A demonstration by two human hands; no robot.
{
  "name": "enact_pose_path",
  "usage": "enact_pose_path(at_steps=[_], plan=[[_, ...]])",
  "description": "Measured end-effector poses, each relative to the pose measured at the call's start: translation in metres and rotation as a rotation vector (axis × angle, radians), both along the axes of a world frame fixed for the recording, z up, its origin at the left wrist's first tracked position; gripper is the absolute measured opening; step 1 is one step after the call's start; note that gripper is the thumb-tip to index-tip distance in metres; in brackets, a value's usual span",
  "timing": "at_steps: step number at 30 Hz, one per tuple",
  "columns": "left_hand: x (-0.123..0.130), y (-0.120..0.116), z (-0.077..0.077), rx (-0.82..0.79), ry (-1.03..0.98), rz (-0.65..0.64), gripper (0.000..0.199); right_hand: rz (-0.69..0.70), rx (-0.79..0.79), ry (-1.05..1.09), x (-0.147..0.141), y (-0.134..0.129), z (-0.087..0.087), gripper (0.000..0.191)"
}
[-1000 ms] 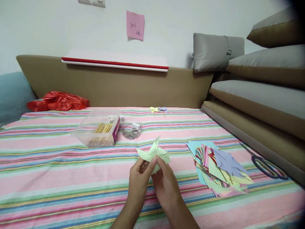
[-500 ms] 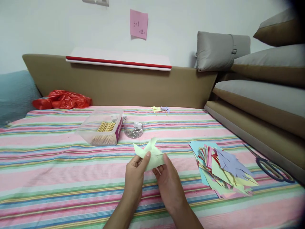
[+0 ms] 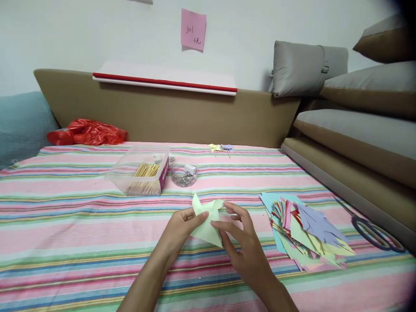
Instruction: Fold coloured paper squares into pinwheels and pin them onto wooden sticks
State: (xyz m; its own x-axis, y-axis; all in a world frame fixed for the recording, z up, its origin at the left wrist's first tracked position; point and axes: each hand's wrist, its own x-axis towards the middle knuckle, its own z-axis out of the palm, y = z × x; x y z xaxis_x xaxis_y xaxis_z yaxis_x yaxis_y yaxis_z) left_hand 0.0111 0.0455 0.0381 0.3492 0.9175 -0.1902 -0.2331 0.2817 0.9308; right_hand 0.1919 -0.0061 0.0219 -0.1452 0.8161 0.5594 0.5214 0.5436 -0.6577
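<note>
A pale green paper (image 3: 207,230) with slits and curled corners is held up over the striped cloth, one pointed corner sticking up at its left. My left hand (image 3: 182,225) grips it from the left, thumb pressed on the front near the middle and the fingers behind. On the right side, my right hand (image 3: 242,238) has its fingers bent around the paper's right edge; a fingertip touches a flap, and the thumb is at the lower right edge.
Beyond my hands stand a clear box (image 3: 125,184) of wooden sticks and a round dish (image 3: 183,177) of small metal pins. Two small pinwheels (image 3: 221,148) lie far back. Cut papers (image 3: 305,229) and scissors (image 3: 370,229) lie right, beside stacked cushions (image 3: 354,130).
The green paper has turned in my hands, its corners now pointing differently. My right hand has come up, with its back facing the camera and its fingers over the paper's right edge.
</note>
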Motion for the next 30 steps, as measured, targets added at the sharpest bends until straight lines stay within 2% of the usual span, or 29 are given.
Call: enact_pose_path(at_steps=[6,11,15,20,24,30], plan=[[-0.001,0.0,0.0,-0.003,0.032,0.005,0.037,0.031,-0.046,-0.005,0.005,0.005,-0.002,0.025],[-0.002,0.0,-0.001,0.018,0.077,0.007,0.03,0.072,-0.19,0.05,0.008,0.004,0.001,0.019],[0.001,0.001,-0.001,0.087,0.13,0.039,0.029,0.03,-0.335,0.178,0.004,0.006,0.002,0.017],[0.003,0.0,-0.003,0.166,0.199,0.075,0.028,-0.033,-0.418,0.383,-0.004,0.01,-0.002,0.021],[0.005,0.0,-0.005,0.189,0.251,0.084,0.027,-0.064,-0.444,0.452,-0.008,0.011,-0.003,0.024],[0.009,-0.001,-0.004,0.181,0.194,0.065,0.026,-0.092,-0.432,0.434,-0.009,0.012,-0.004,0.024]])
